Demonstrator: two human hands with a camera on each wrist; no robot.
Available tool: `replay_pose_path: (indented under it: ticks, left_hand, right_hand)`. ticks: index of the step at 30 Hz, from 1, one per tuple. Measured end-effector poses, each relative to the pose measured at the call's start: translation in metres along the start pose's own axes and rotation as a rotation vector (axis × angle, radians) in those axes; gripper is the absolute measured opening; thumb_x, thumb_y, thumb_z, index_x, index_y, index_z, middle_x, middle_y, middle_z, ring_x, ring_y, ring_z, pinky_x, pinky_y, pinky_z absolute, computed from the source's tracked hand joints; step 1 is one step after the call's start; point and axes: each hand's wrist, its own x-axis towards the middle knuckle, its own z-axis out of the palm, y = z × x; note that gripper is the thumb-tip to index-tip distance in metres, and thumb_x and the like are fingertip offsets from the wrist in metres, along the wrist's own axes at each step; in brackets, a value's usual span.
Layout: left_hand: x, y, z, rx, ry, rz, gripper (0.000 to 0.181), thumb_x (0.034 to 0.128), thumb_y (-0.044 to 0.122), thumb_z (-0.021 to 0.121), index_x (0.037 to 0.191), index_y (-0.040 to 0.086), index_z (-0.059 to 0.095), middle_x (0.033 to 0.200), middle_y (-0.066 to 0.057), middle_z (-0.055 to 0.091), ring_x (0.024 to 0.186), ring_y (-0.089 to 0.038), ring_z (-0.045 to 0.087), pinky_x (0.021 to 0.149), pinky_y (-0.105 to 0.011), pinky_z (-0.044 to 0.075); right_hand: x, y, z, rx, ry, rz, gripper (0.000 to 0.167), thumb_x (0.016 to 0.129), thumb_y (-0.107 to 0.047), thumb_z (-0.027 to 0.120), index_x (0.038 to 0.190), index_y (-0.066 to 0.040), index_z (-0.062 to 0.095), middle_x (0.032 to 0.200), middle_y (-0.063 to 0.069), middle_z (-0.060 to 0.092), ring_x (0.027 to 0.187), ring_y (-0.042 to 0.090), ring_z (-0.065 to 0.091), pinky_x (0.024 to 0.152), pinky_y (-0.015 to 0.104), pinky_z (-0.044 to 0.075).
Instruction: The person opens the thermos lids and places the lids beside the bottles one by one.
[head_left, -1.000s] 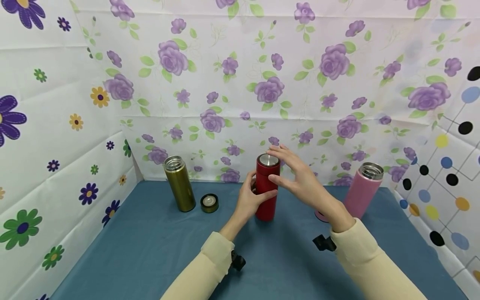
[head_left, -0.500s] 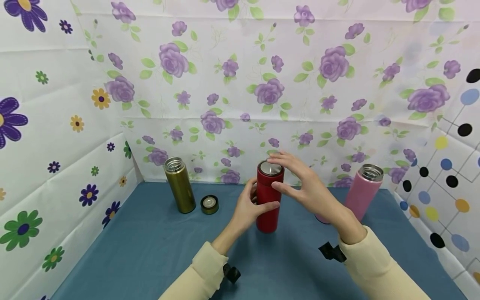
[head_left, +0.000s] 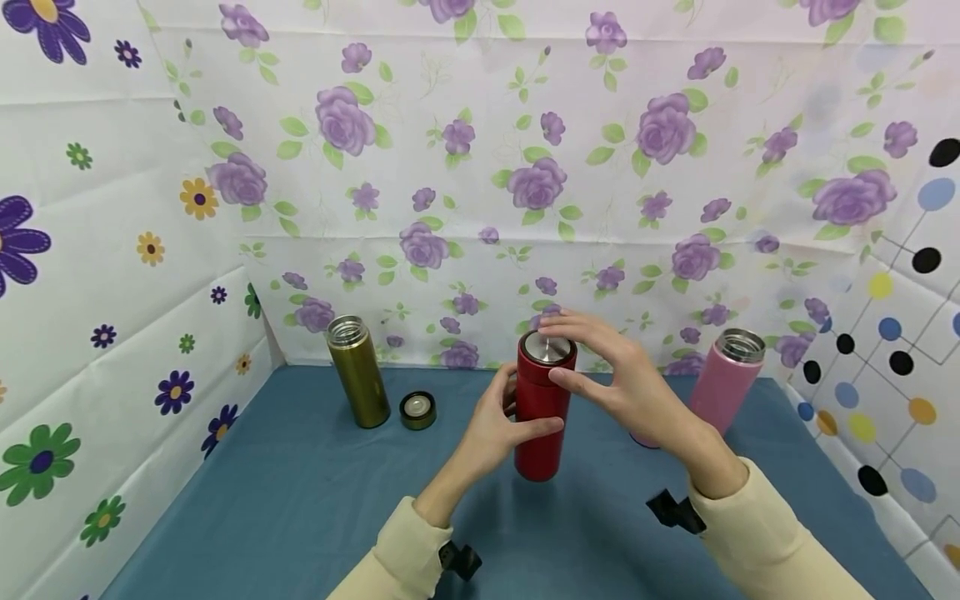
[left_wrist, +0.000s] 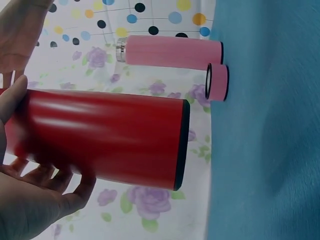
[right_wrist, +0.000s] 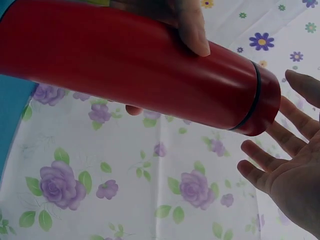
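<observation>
My left hand (head_left: 491, 421) grips the body of a red thermos bottle (head_left: 538, 433), thumb in front and fingers behind. The bottle stands nearly upright, and in the left wrist view its dark-rimmed base (left_wrist: 183, 145) shows apart from the blue cloth. A red lid (right_wrist: 265, 102) with a silver disc on top sits on the bottle. Around that lid my right hand (head_left: 618, 375) holds its fingers spread and gently bent; in the right wrist view the fingers (right_wrist: 257, 155) lie beside the lid, and contact is hard to make out.
At the left an uncapped gold thermos (head_left: 358, 379) stands by its lid (head_left: 417, 408). To the right is an uncapped pink thermos (head_left: 726, 383), with its pink lid (left_wrist: 218, 82) near its base. A blue cloth (head_left: 315, 517) covers the table; flowered curtains (head_left: 450, 167) rise behind.
The red bottle has come nearer to me and slightly right, in my left hand's grip. My right hand has moved along with it, staying by the lid. The other bottles keep their places.
</observation>
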Motion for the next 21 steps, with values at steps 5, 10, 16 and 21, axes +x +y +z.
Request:
replay_pose_path:
  ticks: [5,10,16,21]
  left_hand:
    - [-0.003,0.004,0.001,-0.001,-0.005,0.001,0.074,0.0917,0.031,0.082,0.152,0.025,0.041,0.136,-0.002,0.063,0.12,-0.023,0.062,0.099,-0.047,0.054]
    - [-0.007,0.008,0.003,-0.006,-0.013,-0.003,0.073,0.092,0.029,0.082,0.153,0.027,0.04,0.137,-0.001,0.062,0.122,-0.024,0.061,0.1,-0.047,0.054]
    - [-0.013,0.01,0.005,-0.007,-0.021,-0.004,0.073,0.0917,0.029,0.082,0.152,0.028,0.041,0.136,-0.001,0.062,0.122,-0.023,0.061,0.1,-0.046,0.053]
    - [-0.016,0.013,0.005,-0.008,-0.012,-0.004,0.074,0.0911,0.028,0.082,0.153,0.028,0.041,0.136,-0.001,0.062,0.122,-0.023,0.061,0.101,-0.048,0.052]
  right_hand:
    - [-0.001,-0.003,0.0,0.013,-0.004,-0.004,0.054,0.093,-0.004,0.078,0.144,-0.014,0.062,0.152,0.001,0.054,0.15,0.021,0.039,0.116,0.057,0.038]
    - [-0.002,-0.006,0.001,0.004,0.0,-0.009,0.055,0.093,-0.004,0.078,0.144,-0.016,0.062,0.152,0.001,0.054,0.148,0.023,0.041,0.115,0.054,0.041]
    - [-0.005,-0.008,0.003,0.003,-0.001,-0.009,0.055,0.092,-0.003,0.079,0.143,-0.016,0.062,0.151,0.003,0.055,0.148,0.022,0.041,0.114,0.05,0.042]
    - [-0.006,-0.011,0.003,0.0,-0.001,-0.024,0.054,0.092,-0.002,0.079,0.141,-0.015,0.063,0.15,0.003,0.056,0.145,0.023,0.045,0.113,0.04,0.045]
